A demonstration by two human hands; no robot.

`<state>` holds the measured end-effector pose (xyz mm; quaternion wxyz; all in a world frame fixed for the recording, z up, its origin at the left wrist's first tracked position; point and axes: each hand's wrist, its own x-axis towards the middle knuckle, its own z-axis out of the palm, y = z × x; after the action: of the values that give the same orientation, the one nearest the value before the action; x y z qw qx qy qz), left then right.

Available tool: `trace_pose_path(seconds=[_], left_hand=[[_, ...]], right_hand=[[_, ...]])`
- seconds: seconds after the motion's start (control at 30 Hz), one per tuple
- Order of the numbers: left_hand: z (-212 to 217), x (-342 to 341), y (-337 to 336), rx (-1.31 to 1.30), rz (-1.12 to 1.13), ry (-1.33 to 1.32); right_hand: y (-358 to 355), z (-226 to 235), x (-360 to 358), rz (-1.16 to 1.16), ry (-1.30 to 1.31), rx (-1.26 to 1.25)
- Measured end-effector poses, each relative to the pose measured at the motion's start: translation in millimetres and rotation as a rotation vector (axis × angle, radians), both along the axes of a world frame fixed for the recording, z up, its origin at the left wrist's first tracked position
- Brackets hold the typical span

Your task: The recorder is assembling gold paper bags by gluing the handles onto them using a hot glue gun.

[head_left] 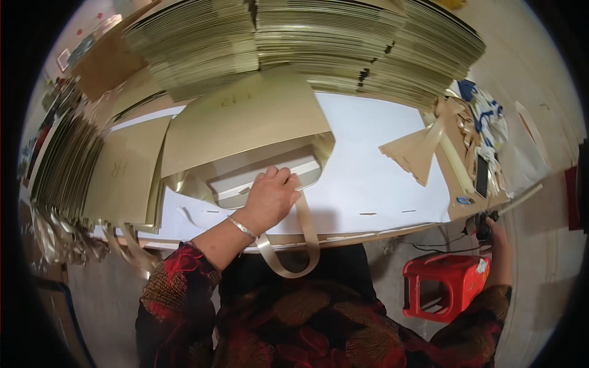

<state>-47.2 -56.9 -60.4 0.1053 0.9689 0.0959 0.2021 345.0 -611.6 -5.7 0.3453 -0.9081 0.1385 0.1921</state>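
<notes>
A gold paper bag [245, 132] lies on its side on the white-covered table, its mouth facing me and its pale inside showing. My left hand [270, 197] is closed on the bag's near lip, fingers curled over the edge. From beneath that hand a beige ribbon handle [311, 245] loops down past the table's front edge. Far to the right, my right hand [500, 242] reaches to the table's corner, closed around a black tool [483, 228] with a cable; its exact kind is unclear, and most of the fingers are hidden.
Tall stacks of flat gold bags [325, 46] line the back. More gold bags with ribbons [126, 172] stand at the left. Cut beige ribbons [417, 147] lie on the right, beside a dark slim object [481, 176]. A red plastic stool [438, 287] stands below the table.
</notes>
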Motion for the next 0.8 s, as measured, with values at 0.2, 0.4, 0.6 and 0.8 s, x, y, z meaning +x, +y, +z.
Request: trace_pose_path(seconds=[0.2, 0.4, 0.6, 0.8], left_hand=[[-5.0, -6.5, 10.8, -0.17, -0.019, -0.033], [-1.4, -0.1, 9.5, -0.41, 0.164, -0.069], [8.4, 4.7, 10.4, -0.476, 0.231, 0.045], [5.6, 13.7, 11.2, -0.552, 0.334, 0.082]], right_hand=[[7.0, -68.1, 6.4, -0.342, -0.079, 0.476], [28.3, -34.3, -39.3, -0.475, -0.426, 1.043], [166.1, 41.2, -199.7, 0.187, -0.382, 1.145], [282.4, 35.5, -282.5, 0.553, 0.105, 1.194]])
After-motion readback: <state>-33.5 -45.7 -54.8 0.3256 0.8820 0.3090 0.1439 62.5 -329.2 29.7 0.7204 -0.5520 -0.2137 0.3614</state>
